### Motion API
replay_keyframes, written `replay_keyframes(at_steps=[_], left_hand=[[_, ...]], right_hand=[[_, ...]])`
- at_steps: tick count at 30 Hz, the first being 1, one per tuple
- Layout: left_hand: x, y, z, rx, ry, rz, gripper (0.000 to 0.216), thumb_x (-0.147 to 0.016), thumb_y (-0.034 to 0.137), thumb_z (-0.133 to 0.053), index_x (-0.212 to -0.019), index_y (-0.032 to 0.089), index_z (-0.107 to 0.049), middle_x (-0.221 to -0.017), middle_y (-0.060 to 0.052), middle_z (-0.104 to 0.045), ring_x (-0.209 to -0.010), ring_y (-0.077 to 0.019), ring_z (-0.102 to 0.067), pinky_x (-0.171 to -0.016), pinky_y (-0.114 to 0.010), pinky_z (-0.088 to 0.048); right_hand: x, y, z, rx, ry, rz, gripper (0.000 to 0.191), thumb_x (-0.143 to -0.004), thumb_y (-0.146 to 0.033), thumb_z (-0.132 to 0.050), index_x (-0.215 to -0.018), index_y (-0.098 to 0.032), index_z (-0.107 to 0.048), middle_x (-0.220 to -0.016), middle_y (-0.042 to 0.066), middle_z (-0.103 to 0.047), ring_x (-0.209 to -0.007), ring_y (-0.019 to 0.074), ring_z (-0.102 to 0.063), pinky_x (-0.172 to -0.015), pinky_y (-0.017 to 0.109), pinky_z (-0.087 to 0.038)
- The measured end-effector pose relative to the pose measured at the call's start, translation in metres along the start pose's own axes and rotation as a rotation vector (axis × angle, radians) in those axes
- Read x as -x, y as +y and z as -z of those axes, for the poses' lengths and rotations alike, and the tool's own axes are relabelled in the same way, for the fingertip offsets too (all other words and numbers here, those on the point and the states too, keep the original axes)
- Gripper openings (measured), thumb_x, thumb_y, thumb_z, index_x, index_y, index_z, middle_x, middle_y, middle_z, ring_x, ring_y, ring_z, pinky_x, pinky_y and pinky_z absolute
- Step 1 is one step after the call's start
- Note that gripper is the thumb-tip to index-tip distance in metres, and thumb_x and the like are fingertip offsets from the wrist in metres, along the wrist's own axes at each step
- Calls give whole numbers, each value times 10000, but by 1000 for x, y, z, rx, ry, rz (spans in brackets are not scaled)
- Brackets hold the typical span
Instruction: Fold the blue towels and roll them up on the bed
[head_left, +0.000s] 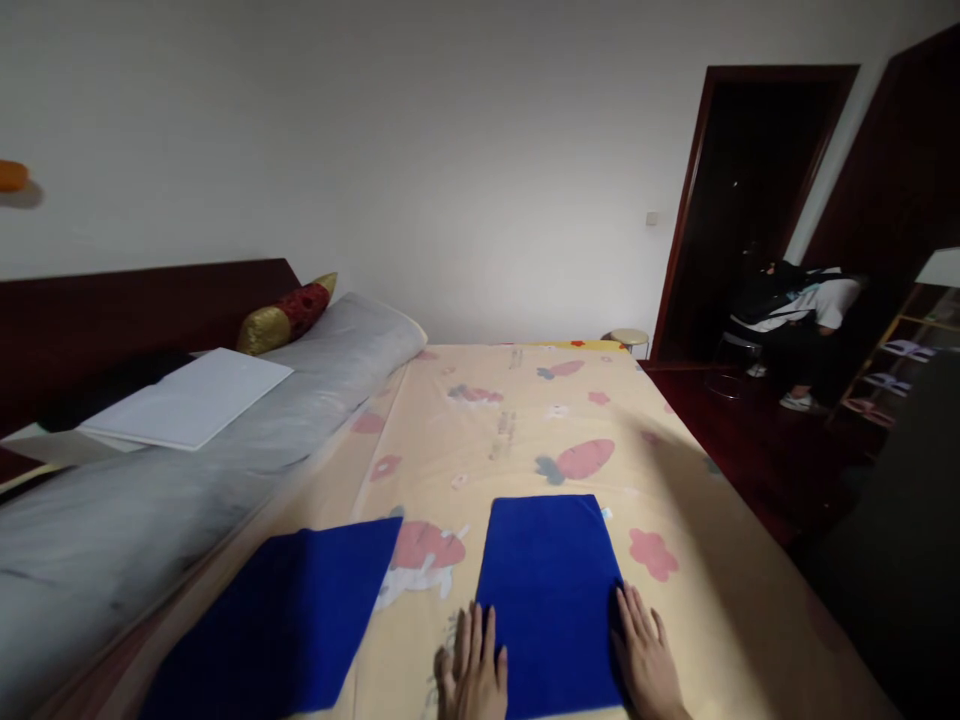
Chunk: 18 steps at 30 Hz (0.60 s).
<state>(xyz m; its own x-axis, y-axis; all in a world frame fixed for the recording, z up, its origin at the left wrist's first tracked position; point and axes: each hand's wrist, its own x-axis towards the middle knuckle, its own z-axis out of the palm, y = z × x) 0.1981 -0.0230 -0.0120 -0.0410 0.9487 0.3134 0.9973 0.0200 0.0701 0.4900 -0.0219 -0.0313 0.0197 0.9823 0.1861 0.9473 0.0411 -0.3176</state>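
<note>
A folded blue towel lies flat on the cream bed sheet printed with strawberries and flowers. My left hand rests flat at the towel's left edge, fingers stretched out and holding nothing. Against the towel's right edge lies my right hand, also flat with fingers extended. A second blue towel, wider and unfolded, is spread on the sheet to the left, apart from both hands.
A grey bolster runs along the left with a white board and a gold-red cushion on it. A dark headboard stands behind. A person bends by the dark doorway at right. A small stool sits beyond the bed.
</note>
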Motion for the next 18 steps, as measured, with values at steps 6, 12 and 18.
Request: replay_keyframes(at_steps=[6,12,18], left_hand=[[-23,55,-11,120,-73,-278,549,-923,230,-288,-1454,291,-166,-1516,15,-342,-1383,-175,-362,-1114,-402,-334],[-39,69,-34,104,-78,-174,494,-928,307,-315,-1421,283,-317,-1496,-4,-389,-1366,-209,-392,-1119,-463,-317],[-34,67,-45,86,-47,-180,504,-926,319,-321,-1429,295,-294,-1501,-7,-391,-1372,-213,-381,-1124,-468,-291]], right_hand=[[-41,-87,-1,-125,-65,133,509,-977,-395,-242,-1467,-257,-258,-1543,12,-218,-1426,205,-229,-1151,437,-269],[-45,-104,-19,-132,-153,122,506,-965,-391,-267,-1455,-265,-279,-1537,19,-218,-1425,232,-224,-1160,463,-242],[-45,-100,-24,-134,-134,129,506,-964,-386,-277,-1458,-285,-252,-1537,3,-205,-1425,236,-225,-1154,476,-250]])
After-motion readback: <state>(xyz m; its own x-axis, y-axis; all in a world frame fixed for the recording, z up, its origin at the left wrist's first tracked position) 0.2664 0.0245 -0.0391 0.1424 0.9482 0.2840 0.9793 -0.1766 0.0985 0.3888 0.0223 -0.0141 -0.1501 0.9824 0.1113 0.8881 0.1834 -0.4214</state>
